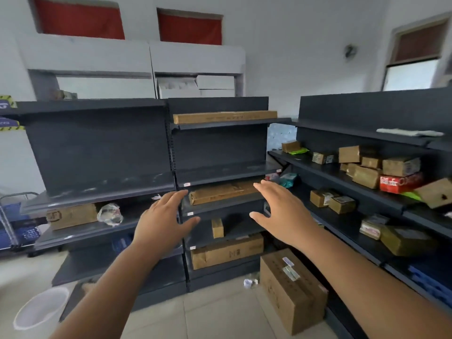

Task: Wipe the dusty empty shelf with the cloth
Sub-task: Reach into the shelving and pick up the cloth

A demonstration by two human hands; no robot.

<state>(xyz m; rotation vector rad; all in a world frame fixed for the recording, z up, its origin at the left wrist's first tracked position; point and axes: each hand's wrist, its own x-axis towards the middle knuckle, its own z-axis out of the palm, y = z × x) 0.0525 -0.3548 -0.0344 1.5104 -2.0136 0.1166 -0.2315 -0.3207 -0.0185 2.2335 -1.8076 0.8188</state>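
Dark grey shop shelving fills the view. One empty shelf board (227, 171) in the middle unit shows pale dust smears; another empty dusty board (102, 187) sits in the left unit. A pale cloth (408, 132) lies flat on the top shelf of the right unit, far from both hands. My left hand (163, 218) and my right hand (281, 211) are stretched out in front of the middle unit, below the empty board, fingers spread, holding nothing.
Cardboard boxes fill the right unit's shelves (367, 172) and lower middle shelves. A long flat box (220, 192) lies just behind my hands. A big carton (291, 289) stands on the floor at right. A white bucket (41, 307) sits on the floor at left.
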